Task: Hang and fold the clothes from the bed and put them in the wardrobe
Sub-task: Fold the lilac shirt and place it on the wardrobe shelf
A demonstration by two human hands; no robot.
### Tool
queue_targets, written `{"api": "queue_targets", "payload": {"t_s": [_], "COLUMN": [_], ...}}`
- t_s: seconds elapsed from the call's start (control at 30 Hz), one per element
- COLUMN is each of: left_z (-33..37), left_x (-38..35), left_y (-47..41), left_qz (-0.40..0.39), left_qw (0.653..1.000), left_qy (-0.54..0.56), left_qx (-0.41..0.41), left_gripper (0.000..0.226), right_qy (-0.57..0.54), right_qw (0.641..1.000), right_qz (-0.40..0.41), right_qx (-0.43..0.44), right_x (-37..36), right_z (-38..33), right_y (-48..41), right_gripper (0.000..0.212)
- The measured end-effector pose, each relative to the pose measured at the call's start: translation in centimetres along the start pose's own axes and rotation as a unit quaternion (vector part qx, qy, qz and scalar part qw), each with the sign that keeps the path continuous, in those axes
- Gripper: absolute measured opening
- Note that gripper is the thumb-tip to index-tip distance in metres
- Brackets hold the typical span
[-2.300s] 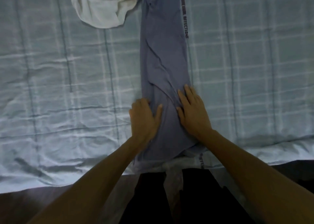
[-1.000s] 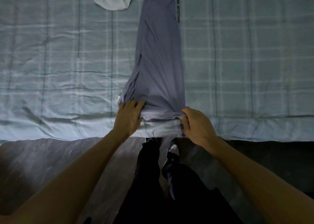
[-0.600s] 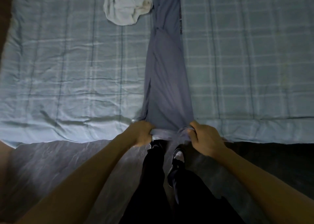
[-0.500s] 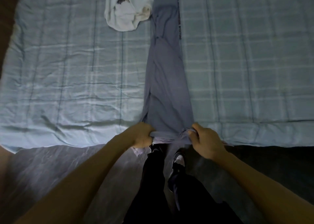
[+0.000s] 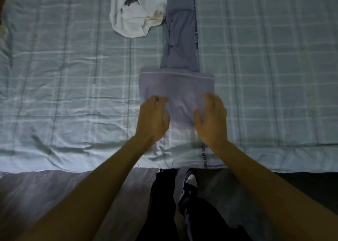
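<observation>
Grey-blue trousers [image 5: 180,39] with dark lettering down one seam lie lengthwise on the bed. Their near end is folded forward over the middle, and its hem [image 5: 175,75] lies straight across. My left hand [image 5: 152,118] and my right hand [image 5: 212,120] hover side by side over this folded part, short of the hem. Both hands are blurred, with loosely curled fingers and no cloth between them. The fold's near edge reaches the bed's front edge.
A crumpled white garment [image 5: 135,17] lies at the far end of the bed, touching the trousers' left side. The light blue checked bedcover [image 5: 73,76] spreads to both sides. My dark-trousered legs [image 5: 164,213] stand on the grey floor [image 5: 54,195] against the bed.
Both hands gripped the trousers' near end at the bed's edge, carried it forward over the middle and let it go. The hem now lies beyond my fingers.
</observation>
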State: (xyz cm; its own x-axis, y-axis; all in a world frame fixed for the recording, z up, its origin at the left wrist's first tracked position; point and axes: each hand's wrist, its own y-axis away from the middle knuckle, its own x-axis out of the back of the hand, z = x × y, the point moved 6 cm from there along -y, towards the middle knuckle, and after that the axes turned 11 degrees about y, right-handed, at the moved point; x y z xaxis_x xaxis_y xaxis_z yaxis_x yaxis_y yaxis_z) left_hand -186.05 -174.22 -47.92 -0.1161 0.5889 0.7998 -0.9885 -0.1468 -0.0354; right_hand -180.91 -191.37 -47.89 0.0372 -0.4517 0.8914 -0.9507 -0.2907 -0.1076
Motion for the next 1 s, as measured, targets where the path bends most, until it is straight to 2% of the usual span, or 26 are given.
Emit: {"api": "queue_targets", "payload": {"t_s": [0.07, 0.17, 0.23, 0.3, 0.4, 0.47, 0.53, 0.6, 0.67, 0.73, 0.8, 0.83, 0.9, 1.0], "left_z": [-1.0, -3.0, -3.9, -4.3, -3.8, -3.5, -3.0, -2.2, -0.8, 0.9, 2.6, 3.3, 4.1, 4.4], "left_x": [-2.8, -5.6, -6.3, -6.9, -6.9, -6.6, -6.1, -5.1, -4.2, -3.6, -2.6, -1.9, -0.5, 1.9], "left_y": [2.0, 3.3, 2.6, 1.5, 0.2, 0.2, 0.8, 2.3, 4.7, 7.6, 9.4, 9.4, 7.8, 2.5], "left_qz": [-0.071, -0.124, -0.122, -0.118, -0.109, -0.110, -0.139, -0.201, -0.317, -0.447, -0.523, -0.538, -0.533, -0.439], "left_qw": [0.997, 0.989, 0.988, 0.989, 0.991, 0.992, 0.989, 0.979, 0.949, 0.892, 0.845, 0.834, 0.837, 0.890], "left_qy": [-0.026, -0.075, -0.090, -0.088, -0.077, -0.058, -0.017, 0.020, 0.001, -0.033, -0.019, -0.014, -0.020, -0.048], "left_qx": [-0.026, -0.038, -0.032, -0.033, -0.032, -0.031, -0.044, -0.030, 0.007, 0.063, 0.110, 0.117, 0.118, 0.114], "left_gripper": [0.040, 0.059, 0.061, 0.056, 0.036, 0.022, 0.016, 0.013, 0.010, 0.016, 0.022, 0.022, 0.025, 0.030], "right_qy": [0.049, 0.140, 0.167, 0.169, 0.151, 0.142, 0.135, 0.124, 0.101, 0.094, 0.097, 0.091, 0.096, 0.124], "right_qw": [0.991, 0.966, 0.963, 0.967, 0.979, 0.981, 0.980, 0.980, 0.980, 0.975, 0.969, 0.970, 0.977, 0.985], "right_qz": [-0.091, -0.185, -0.183, -0.154, -0.105, -0.114, -0.132, -0.139, -0.158, -0.180, -0.200, -0.201, -0.166, -0.091], "right_qx": [0.086, 0.116, 0.107, 0.108, 0.091, 0.073, 0.064, 0.065, 0.072, 0.094, 0.105, 0.103, 0.093, 0.079], "right_x": [-3.1, -6.7, -7.8, -8.1, -7.2, -6.3, -5.1, -4.0, -2.7, -1.4, 0.0, 0.7, 2.3, 4.3], "right_z": [0.2, 1.7, 2.3, 2.4, 2.3, 2.2, 1.9, 1.3, 0.2, -0.6, -0.9, -0.9, -1.1, -1.7], "right_y": [1.8, 3.7, 3.8, 3.2, 2.0, 1.8, 2.2, 3.5, 5.7, 8.3, 10.3, 10.6, 9.5, 5.0], "right_gripper": [0.044, 0.060, 0.058, 0.048, 0.029, 0.022, 0.017, 0.011, 0.013, 0.017, 0.021, 0.025, 0.028, 0.023]}}
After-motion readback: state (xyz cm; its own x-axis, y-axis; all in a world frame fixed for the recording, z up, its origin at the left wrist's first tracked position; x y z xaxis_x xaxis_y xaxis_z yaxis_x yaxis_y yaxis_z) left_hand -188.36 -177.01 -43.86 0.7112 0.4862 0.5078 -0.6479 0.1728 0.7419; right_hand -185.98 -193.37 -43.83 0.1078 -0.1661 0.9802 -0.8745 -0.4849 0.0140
